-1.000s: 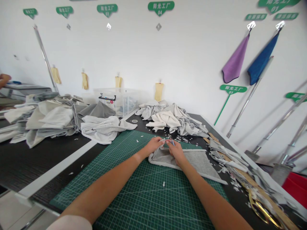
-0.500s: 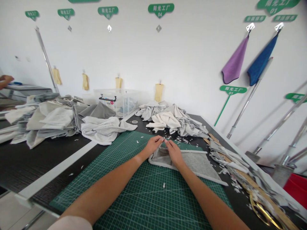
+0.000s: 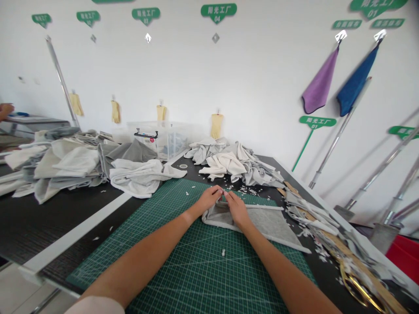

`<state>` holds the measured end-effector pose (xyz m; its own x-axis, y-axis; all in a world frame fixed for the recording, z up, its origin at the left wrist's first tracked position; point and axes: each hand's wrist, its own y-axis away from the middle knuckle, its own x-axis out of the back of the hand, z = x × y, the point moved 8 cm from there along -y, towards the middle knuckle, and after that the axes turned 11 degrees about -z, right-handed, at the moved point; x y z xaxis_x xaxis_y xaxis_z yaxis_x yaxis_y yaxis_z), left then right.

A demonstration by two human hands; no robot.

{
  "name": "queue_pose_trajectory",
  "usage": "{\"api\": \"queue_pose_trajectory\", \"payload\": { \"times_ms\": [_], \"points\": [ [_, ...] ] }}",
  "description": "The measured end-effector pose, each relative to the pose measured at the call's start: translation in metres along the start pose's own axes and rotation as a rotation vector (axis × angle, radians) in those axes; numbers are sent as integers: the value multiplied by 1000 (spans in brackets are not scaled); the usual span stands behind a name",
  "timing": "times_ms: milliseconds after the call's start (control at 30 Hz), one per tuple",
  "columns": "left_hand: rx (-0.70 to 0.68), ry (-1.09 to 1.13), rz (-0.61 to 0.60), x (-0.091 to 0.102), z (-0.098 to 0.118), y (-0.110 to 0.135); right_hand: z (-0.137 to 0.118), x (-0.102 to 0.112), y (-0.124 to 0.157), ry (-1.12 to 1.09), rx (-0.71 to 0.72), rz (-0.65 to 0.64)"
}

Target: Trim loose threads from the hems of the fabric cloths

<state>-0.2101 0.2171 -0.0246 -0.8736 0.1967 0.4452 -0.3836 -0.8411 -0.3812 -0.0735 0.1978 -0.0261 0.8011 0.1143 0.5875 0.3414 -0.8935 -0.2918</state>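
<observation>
A grey cloth (image 3: 271, 221) with pale raised edges lies on the green cutting mat (image 3: 183, 266), stretching to the right of my hands. Its far left edge is lifted between my left hand (image 3: 210, 197) and my right hand (image 3: 236, 208). Both hands are closed, fingertips pinching the cloth's edge almost against each other. The exact bit between the fingertips is too small to make out. My right hand covers part of the cloth's middle. A small white scrap (image 3: 223, 252) rests on the mat nearer to me.
Heaped cloths (image 3: 72, 161) cover the left side; another pile (image 3: 232, 161) lies behind the mat. A clear plastic box (image 3: 166, 146) stands by the wall. At right are gold-handled scissors (image 3: 355, 288), a wooden strip (image 3: 347, 250) and scraps. Another person's hand (image 3: 5, 110) shows far left.
My hands keep their pinch on the cloth's edge with barely any movement. The view has shifted very slightly. The other person's hand at far left has moved a little further left.
</observation>
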Motion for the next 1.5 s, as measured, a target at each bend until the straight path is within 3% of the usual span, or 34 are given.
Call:
{"api": "queue_pose_trajectory", "payload": {
  "times_ms": [700,933,1100,1300,1500],
  "points": [
    [12,51,-7,-1,-3,2,0,-1,0,47,45,-28],
    [16,49,17,-1,-3,1,-2,4,0,43,47,46],
    [58,25,91,6,-10,-2,13,5,-5,-151,-80,56],
    [-47,180,27,5,3,-2,23,-4,-11,-365,-111,-36],
    [-18,210,-10,0,6,-3,35,-8,-15,-553,-147,-78]
  ]
}}
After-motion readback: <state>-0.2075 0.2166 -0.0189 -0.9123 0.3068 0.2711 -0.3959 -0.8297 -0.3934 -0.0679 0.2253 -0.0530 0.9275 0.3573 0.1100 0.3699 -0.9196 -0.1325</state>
